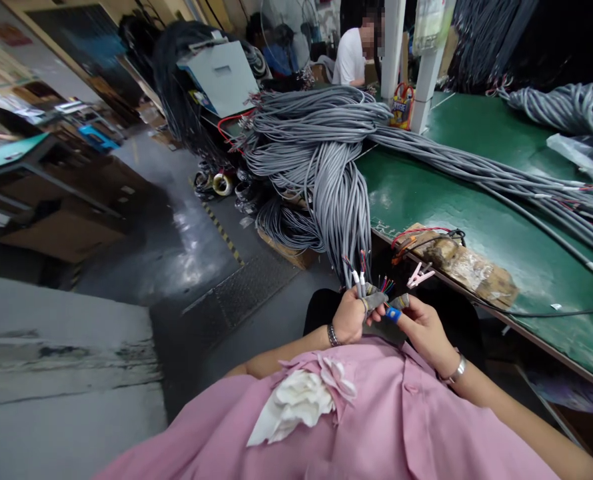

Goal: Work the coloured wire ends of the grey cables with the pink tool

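Observation:
My left hand (350, 315) grips the hanging ends of grey cables (352, 267), whose stripped coloured wires stick out above my fingers. My right hand (421, 327), with a blue cap on one fingertip and grey finger covers, pinches the coloured wire ends (385, 285) right beside the left hand. Both hands are over my lap, just below the green table's edge (476, 280). The cables come from a large grey bundle (321, 147) draped over the table corner.
A taped brown block with red wires (456, 260) and a pink clip (419, 275) sit at the table edge. More grey cables (571, 107) lie at the far right. Another person (351, 57) sits at the back. Cable coils (281, 223) rest on the floor.

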